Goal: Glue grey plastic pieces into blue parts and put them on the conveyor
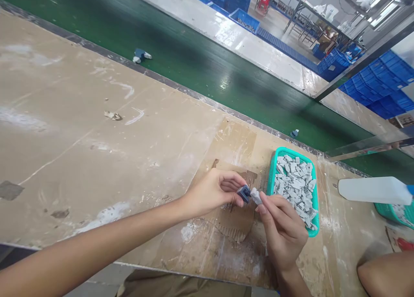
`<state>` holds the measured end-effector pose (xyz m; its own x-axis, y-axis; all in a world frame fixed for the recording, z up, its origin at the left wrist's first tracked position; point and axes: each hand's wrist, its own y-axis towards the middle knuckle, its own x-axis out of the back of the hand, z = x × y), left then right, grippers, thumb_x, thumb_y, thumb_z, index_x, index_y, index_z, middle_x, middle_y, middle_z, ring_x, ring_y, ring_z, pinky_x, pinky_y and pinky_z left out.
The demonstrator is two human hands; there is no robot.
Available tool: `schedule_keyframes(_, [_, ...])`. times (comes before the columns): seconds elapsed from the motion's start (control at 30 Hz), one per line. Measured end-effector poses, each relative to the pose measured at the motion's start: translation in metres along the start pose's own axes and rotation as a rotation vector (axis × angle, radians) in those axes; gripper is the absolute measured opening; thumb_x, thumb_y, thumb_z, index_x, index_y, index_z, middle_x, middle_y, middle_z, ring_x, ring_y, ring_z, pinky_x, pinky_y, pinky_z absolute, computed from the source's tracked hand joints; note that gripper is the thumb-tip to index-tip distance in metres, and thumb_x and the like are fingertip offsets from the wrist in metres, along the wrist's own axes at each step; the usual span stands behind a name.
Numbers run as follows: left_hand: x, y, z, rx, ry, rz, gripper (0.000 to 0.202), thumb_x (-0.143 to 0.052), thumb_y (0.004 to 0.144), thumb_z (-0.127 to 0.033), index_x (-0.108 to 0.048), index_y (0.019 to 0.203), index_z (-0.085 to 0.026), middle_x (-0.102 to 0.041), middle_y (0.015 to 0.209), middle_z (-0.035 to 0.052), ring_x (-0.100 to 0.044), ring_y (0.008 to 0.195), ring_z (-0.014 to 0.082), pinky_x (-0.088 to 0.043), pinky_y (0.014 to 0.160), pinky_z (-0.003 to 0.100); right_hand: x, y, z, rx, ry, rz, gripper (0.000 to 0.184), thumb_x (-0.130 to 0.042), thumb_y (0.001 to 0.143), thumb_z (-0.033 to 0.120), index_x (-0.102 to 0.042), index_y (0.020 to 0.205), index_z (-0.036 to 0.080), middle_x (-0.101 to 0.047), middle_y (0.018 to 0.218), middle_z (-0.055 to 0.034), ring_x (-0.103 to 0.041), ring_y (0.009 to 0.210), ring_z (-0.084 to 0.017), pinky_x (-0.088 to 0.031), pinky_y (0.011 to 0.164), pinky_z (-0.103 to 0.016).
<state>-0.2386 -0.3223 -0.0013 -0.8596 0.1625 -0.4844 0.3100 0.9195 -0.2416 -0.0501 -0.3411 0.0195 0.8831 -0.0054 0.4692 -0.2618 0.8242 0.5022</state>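
Hands together; our left hand (215,193) grips a slate-blue plastic part (244,193), our right hand (281,232) pinches a pale grey block (256,196) against it, long axis sideways; a teal basket (286,152) of grey blocks (293,189) sits just beside our right hand.

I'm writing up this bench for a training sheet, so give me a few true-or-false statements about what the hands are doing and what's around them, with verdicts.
1. The left hand holds a dark blue-grey block. True.
2. The right hand is empty. False: it pinches a light grey piece beside the block.
3. The teal plastic basket is heaped with light grey pieces. True.
4. The white plastic bottle stands upright. False: it lies on its side on the workbench.
5. The hands are above a sheet of cardboard. True.
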Motion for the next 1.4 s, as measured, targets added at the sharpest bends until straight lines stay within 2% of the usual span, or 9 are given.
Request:
schedule_keyframes(0.23, [-0.003,-0.005,-0.003,-0.009,0.01,-0.004,0.019,-0.071,0.065,-0.001,-0.069,0.078,-0.015,-0.074,0.076,0.0032,-0.07,0.065,0.015,-0.057,0.07,0.025,-0.002,0.001,0.001,0.019,0.002,0.08,0.045,-0.06,0.088,0.004,-0.066,0.123,0.032,-0.068,0.089,-0.0031,-0.063,0.076,-0.017,-0.053,0.065,-0.033])
schedule_keyframes(0.47, [-0.009,-0.007,0.002,-0.003,-0.006,-0.147,0.019,-0.075,0.063,-0.002,-0.072,0.078,-0.013,-0.075,0.076,0.0051,-0.072,0.069,0.0174,-0.058,0.068,0.023,-0.006,0.0,-0.004,0.077,-0.057,0.123,0.051,-0.055,0.089,-0.001,-0.062,0.128,0.03,-0.068,0.096,-0.0064,-0.064,0.083,-0.018,-0.054,0.067,-0.033])
schedule_keyframes(0.63, [-0.011,-0.008,0.004,-0.015,0.05,-0.21,0.02,-0.077,0.063,-0.004,-0.073,0.08,-0.014,-0.074,0.072,0.0049,-0.071,0.066,0.0183,-0.057,0.067,0.025,-0.01,-0.001,-0.003,0.072,-0.074,0.14,0.051,-0.048,0.092,0.0,-0.061,0.13,0.032,-0.068,0.091,-0.0059,-0.064,0.08,-0.017,-0.054,0.064,-0.031])
schedule_keyframes(0.8, [-0.007,-0.004,0.007,0.001,0.036,-0.175,0.021,-0.083,0.061,-0.012,-0.072,0.079,-0.014,-0.073,0.071,0.0055,-0.069,0.065,0.0165,-0.054,0.063,0.023,-0.01,-0.001,-0.003,0.077,-0.115,0.122,0.052,-0.048,0.093,0.002,-0.058,0.132,0.033,-0.068,0.085,-0.0039,-0.063,0.073,-0.016,-0.053,0.062,-0.028])
schedule_keyframes(0.87, [-0.005,-0.003,0.007,0.058,-0.04,-0.136,0.026,-0.087,0.06,-0.021,-0.071,0.08,-0.013,-0.072,0.069,0.0056,-0.066,0.061,0.0143,-0.051,0.058,0.02,-0.007,0.002,-0.006,0.013,-0.106,0.167,0.044,-0.053,0.094,0.009,-0.06,0.132,0.032,-0.067,0.086,-0.004,-0.064,0.076,-0.016,-0.054,0.064,-0.028])
schedule_keyframes(0.97, [-0.004,-0.004,0.002,0.182,-0.204,-0.045,0.038,-0.088,0.061,-0.038,-0.072,0.085,-0.012,-0.071,0.073,0.0075,-0.065,0.063,0.014,-0.051,0.057,0.02,0.0,0.009,-0.008,-0.102,-0.033,0.267,0.032,-0.055,0.097,0.03,-0.063,0.128,0.029,-0.065,0.114,-0.0089,-0.064,0.101,-0.021,-0.057,0.084,-0.035])
schedule_keyframes(1.03, [-0.004,-0.006,-0.003,0.238,-0.262,-0.002,0.042,-0.088,0.061,-0.041,-0.074,0.085,-0.01,-0.071,0.079,0.0096,-0.067,0.068,0.0159,-0.055,0.063,0.022,0.004,0.012,-0.008,-0.126,0.063,0.315,0.037,-0.046,0.1,0.042,-0.06,0.132,0.029,-0.055,0.136,-0.0093,-0.056,0.122,-0.024,-0.051,0.1,-0.041])
schedule_keyframes(1.17, [-0.004,-0.008,-0.013,0.297,-0.326,0.021,0.035,-0.09,0.058,-0.035,-0.075,0.077,-0.01,-0.07,0.075,0.0087,-0.067,0.067,0.0154,-0.056,0.062,0.02,0.003,0.014,-0.004,-0.129,0.261,0.366,0.05,-0.032,0.101,0.053,-0.052,0.139,0.027,-0.053,0.143,-0.0076,-0.049,0.132,-0.025,-0.042,0.11,-0.046])
schedule_keyframes(1.4, [-0.003,-0.008,-0.014,0.373,-0.409,0.019,0.023,-0.09,0.048,-0.018,-0.07,0.058,-0.011,-0.069,0.067,0.0069,-0.066,0.061,0.0144,-0.057,0.061,0.019,-0.004,0.013,-0.001,-0.09,0.318,0.328,0.035,-0.045,0.1,0.036,-0.059,0.131,0.025,-0.064,0.129,-0.0085,-0.058,0.123,-0.022,-0.048,0.104,-0.04])
